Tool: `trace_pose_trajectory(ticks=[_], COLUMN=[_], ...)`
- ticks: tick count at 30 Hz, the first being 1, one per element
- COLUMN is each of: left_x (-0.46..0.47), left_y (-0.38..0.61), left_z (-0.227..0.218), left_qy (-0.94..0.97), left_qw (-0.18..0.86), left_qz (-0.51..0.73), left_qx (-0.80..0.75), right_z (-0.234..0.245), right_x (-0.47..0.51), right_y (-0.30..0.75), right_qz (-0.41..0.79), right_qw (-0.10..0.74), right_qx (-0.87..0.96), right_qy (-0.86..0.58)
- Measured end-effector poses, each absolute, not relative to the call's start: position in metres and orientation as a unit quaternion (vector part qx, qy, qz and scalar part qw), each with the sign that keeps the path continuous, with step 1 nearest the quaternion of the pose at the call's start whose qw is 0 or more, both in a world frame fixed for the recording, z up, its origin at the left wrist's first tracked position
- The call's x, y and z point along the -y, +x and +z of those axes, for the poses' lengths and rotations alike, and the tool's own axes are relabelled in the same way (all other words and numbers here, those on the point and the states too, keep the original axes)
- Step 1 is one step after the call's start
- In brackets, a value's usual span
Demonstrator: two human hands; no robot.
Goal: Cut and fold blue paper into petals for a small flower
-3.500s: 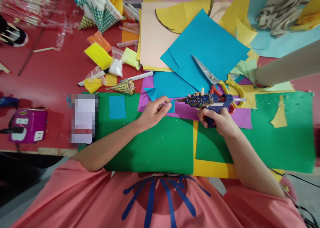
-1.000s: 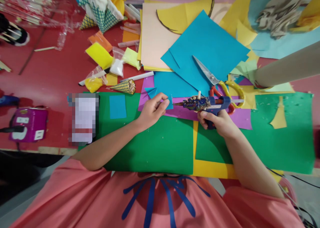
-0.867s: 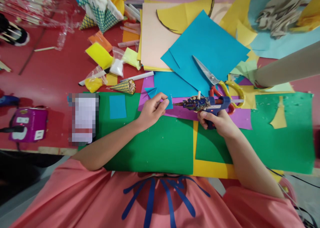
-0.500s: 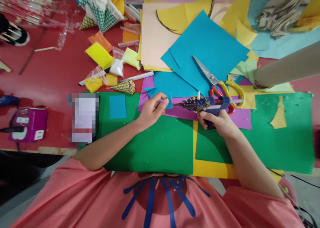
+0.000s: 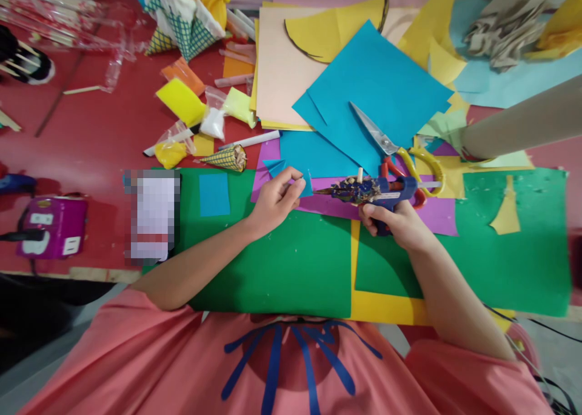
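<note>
Between thumb and fingers, my left hand [image 5: 278, 202] pinches a small piece of blue paper [image 5: 307, 183], partly hidden by the fingers. My right hand [image 5: 394, 220] is wrapped round the handle of a dark blue hot glue gun [image 5: 377, 191], whose front is crusted with glue and scraps. Its nozzle points left and is close to the blue paper's edge; I cannot tell whether they touch. A folded blue paper piece [image 5: 274, 166] lies just beyond my left hand. Scissors [image 5: 386, 142] with red and yellow handles rest behind the glue gun.
Green sheets [image 5: 273, 269] cover the near table, with a blue paper square [image 5: 214, 194] on the left one. A phone [image 5: 154, 215] and a purple power socket [image 5: 52, 227] are farther left. Clay packets [image 5: 180, 101], a patterned paper cone [image 5: 227, 157] and a grey pole [image 5: 522, 121] stand around.
Almost nothing differs. Both hands, the blue paper and the glue gun stay in nearly the same place, with only a very slight shift.
</note>
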State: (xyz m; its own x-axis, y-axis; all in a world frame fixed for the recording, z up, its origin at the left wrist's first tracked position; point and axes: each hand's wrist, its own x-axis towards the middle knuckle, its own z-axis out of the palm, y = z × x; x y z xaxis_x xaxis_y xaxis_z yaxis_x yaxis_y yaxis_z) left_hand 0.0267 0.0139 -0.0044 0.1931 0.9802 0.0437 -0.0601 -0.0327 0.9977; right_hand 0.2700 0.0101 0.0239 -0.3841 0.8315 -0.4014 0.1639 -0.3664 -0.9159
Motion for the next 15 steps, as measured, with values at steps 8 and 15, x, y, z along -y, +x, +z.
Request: trace_pose_trajectory(ticks=[8,15], left_x=[-0.0143,-0.0144], left_y=[0.0265,0.0259], left_z=[-0.0032,-0.0028], left_qy=[0.549,0.543], left_qw=[0.539,0.531], left_qz=[0.471,0.478], left_qx=[-0.432,-0.441], right_z=[0.0255,0.0255], right_x=[-0.0103,-0.0105], right_y=[0.2681,0.2683], right_qz=[0.655,0.656], right_qw=[0.248,0.245], right_qx=[0.512,0.518], right_qy=[-0.497,-0.491])
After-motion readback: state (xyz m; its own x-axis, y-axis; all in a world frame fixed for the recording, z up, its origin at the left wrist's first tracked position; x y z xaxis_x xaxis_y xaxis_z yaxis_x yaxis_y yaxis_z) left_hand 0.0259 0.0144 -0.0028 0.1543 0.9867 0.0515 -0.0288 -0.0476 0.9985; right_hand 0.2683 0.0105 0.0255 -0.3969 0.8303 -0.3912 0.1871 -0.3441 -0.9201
